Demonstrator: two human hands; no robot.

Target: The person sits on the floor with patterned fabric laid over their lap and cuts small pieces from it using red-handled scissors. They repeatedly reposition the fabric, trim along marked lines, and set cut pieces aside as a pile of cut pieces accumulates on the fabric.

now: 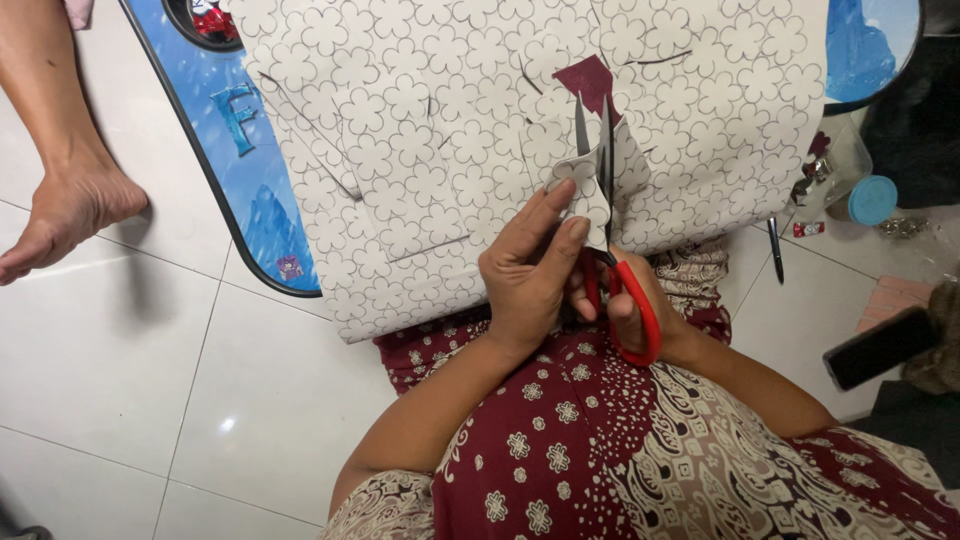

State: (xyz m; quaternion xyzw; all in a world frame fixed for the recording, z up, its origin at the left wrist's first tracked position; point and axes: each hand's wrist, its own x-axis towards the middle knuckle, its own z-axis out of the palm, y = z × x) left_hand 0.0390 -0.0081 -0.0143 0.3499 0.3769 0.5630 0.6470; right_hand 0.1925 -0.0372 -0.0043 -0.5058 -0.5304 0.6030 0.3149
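The flower-patterned paper sheet (420, 140) lies across your lap and over a blue oval tray (250, 180) on the white tiled floor (150, 380). Your left hand (530, 275) pinches a partly cut flower shape (585, 190) between closed fingers (560, 215). Your right hand (640, 305) grips the red-handled scissors (610, 240), fingers curled through the loops, blades slightly parted and pointing up into the sheet. Another person's bare foot (60, 215) rests at far left; a black pen (775, 250), a blue-lidded jar (860, 195) and a dark phone (880, 345) lie to your right.

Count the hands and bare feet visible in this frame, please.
3: left hand holding the patterned sheet, right hand in the red scissors, and another person's foot at upper left. Others may be hidden.
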